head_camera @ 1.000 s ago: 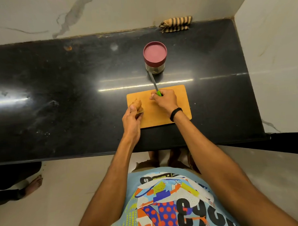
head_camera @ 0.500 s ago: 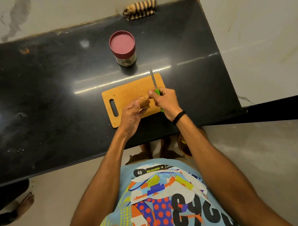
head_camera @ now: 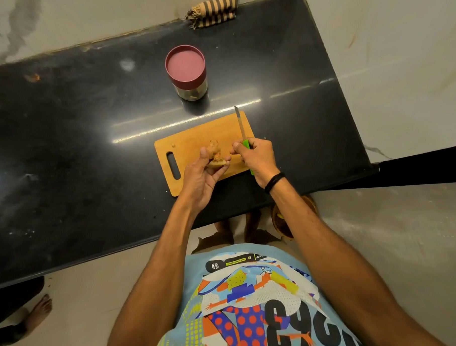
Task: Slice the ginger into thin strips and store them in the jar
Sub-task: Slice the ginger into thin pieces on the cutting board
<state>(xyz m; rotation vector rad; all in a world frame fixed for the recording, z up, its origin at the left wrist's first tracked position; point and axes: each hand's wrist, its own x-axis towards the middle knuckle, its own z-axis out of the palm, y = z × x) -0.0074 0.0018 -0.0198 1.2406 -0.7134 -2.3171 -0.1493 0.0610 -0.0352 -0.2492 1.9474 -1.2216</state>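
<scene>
My left hand holds a knobbly brown piece of ginger just above the wooden cutting board. To its right, my right hand grips a knife by its green handle, the blade pointing away from me over the board's right end. The two hands are a little apart. Behind the board stands a steel jar with its maroon lid on.
The board lies on a black stone counter near its front edge. A striped cloth lies at the back by the wall. A white wall bounds the counter on the right. Another person's bare foot shows on the floor at left.
My view swung left, so the board's handle slot came into sight. The left hand lifted the ginger off the board and turned it; the right hand moved the knife to the board's right end.
</scene>
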